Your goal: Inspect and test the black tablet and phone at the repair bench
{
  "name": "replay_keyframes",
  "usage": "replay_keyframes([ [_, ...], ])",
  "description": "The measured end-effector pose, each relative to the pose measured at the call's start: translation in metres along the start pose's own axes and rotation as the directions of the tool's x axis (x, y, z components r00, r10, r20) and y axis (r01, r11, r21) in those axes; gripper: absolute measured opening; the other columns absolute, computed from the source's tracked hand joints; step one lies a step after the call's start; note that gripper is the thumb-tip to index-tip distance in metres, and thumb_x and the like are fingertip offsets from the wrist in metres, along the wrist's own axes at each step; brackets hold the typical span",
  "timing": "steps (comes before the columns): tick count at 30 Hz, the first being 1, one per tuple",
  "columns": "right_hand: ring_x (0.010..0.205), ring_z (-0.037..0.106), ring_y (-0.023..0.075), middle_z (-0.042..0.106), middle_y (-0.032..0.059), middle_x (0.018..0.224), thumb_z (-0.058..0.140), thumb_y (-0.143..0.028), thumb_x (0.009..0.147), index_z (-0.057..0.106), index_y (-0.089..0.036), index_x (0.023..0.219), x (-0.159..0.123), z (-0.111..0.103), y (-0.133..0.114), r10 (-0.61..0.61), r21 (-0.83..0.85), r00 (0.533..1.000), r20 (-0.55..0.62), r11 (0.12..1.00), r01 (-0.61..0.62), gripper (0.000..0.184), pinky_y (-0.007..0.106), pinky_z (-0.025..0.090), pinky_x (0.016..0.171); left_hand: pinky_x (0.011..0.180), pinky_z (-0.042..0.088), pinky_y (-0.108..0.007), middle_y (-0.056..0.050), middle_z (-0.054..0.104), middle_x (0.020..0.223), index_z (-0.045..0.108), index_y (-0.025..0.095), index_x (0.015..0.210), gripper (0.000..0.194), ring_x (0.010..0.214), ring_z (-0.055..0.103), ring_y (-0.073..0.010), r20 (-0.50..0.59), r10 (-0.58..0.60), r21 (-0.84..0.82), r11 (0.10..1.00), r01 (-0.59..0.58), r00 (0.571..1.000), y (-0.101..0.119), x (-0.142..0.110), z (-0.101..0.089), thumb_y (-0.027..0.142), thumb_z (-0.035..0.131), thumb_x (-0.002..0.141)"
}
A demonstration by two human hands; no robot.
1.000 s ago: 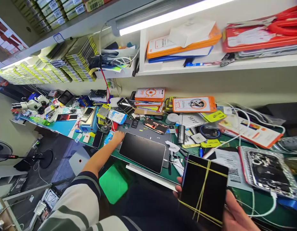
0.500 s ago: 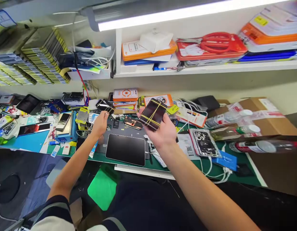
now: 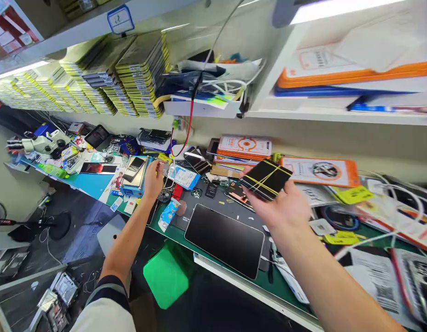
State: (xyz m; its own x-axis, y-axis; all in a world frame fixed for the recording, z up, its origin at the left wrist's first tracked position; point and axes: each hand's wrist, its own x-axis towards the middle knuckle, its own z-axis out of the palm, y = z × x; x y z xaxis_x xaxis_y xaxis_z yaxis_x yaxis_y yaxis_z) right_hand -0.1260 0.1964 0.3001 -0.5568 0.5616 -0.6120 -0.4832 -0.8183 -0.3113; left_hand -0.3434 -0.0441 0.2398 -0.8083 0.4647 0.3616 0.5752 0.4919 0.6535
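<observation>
My right hand (image 3: 291, 205) is closed around a dark, glossy phone-sized stack (image 3: 268, 177) bound with crossed yellow rubber bands. It holds the stack above the bench, palm up. Over the left part of the bench hovers my left hand (image 3: 154, 180), its fingers curled together; whatever they pinch, if anything, is too small to make out. Close by it are a blue box (image 3: 133, 189) with a phone (image 3: 133, 168) on top and a blue-and-white packet (image 3: 184, 177). Below and between my hands lies a black-screened tablet (image 3: 225, 240), a white cable at its right edge.
Orange-and-white flat boxes (image 3: 246, 145) are piled against the wall. A banded dark phone-like piece (image 3: 197, 160) lies left of them. Shelves overhead carry stacked yellow-edged cases (image 3: 140, 78). White cables (image 3: 389, 235) cross the right side. A green bin (image 3: 166, 276) stands below the bench edge.
The view has swung left, bringing more of the left bench and floor into sight. My left hand is now beside the blue box; the banded stack remains in my right hand.
</observation>
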Motion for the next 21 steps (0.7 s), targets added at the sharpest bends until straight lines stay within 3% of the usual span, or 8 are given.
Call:
replay_keyframes([
  [6,0.105,0.075,0.0262,0.075,0.0142,0.122,0.025,-0.036,0.111,0.068,-0.023,0.123,0.007,-0.008,0.016,0.047,-0.036,0.997,-0.064,0.998,-0.049,0.047,0.045,0.067,0.079,0.089,0.056,-0.034,-0.010,0.074,0.105,0.064,0.021,0.109,0.029,0.097,0.071,-0.0206,-0.207,-0.125,-0.112,0.988,0.104,0.970,-0.031,0.014,-0.039,0.044,0.047,0.107],
  [11,0.105,0.075,0.0258,0.076,0.0115,0.119,0.024,-0.039,0.111,0.066,-0.024,0.129,0.011,-0.005,0.035,0.030,-0.032,0.999,-0.012,0.999,-0.030,0.048,0.050,0.067,0.083,0.094,0.056,-0.034,-0.008,0.076,0.107,0.063,0.023,0.116,0.031,0.104,0.073,-0.0195,-0.251,-0.076,-0.180,0.983,0.030,0.965,-0.018,0.026,-0.048,0.043,0.041,0.110],
  [13,0.104,0.076,0.0256,0.077,0.0113,0.117,0.023,-0.041,0.112,0.066,-0.023,0.129,0.011,0.003,0.043,0.041,-0.040,0.999,-0.013,0.998,-0.041,0.050,0.050,0.066,0.085,0.094,0.054,-0.034,-0.006,0.076,0.099,0.067,0.023,0.117,0.032,0.098,0.072,-0.0196,-0.170,0.010,-0.156,0.987,-0.037,0.985,-0.006,0.023,-0.041,0.042,0.043,0.109],
  [15,0.104,0.076,0.0249,0.077,0.0122,0.114,0.020,-0.042,0.112,0.065,-0.020,0.128,0.014,0.015,0.052,0.084,-0.036,0.996,-0.004,0.996,-0.084,0.053,0.049,0.065,0.085,0.092,0.053,-0.035,-0.004,0.076,0.090,0.070,0.023,0.117,0.030,0.089,0.071,-0.0200,0.022,0.062,-0.144,0.988,-0.058,0.998,0.008,0.014,-0.029,0.042,0.048,0.108],
  [17,0.103,0.076,0.0236,0.076,0.0129,0.114,0.017,-0.042,0.112,0.064,-0.018,0.128,0.018,0.027,0.061,0.134,-0.019,0.991,0.024,0.991,-0.134,0.055,0.047,0.065,0.087,0.084,0.053,-0.034,-0.003,0.075,0.083,0.072,0.023,0.109,0.027,0.083,0.070,-0.0208,0.217,0.066,-0.164,0.986,-0.030,0.974,0.020,0.002,-0.013,0.044,0.057,0.103],
  [21,0.103,0.076,0.0216,0.076,0.0132,0.115,0.018,-0.040,0.112,0.061,-0.017,0.132,0.029,0.043,0.086,0.184,0.017,0.981,0.062,0.983,-0.185,0.053,0.043,0.064,0.091,0.068,0.048,-0.029,0.002,0.071,0.071,0.062,0.023,0.081,0.029,0.070,0.066,-0.0182,0.465,0.013,-0.198,0.976,0.090,0.885,0.037,-0.018,0.011,0.048,0.067,0.096],
])
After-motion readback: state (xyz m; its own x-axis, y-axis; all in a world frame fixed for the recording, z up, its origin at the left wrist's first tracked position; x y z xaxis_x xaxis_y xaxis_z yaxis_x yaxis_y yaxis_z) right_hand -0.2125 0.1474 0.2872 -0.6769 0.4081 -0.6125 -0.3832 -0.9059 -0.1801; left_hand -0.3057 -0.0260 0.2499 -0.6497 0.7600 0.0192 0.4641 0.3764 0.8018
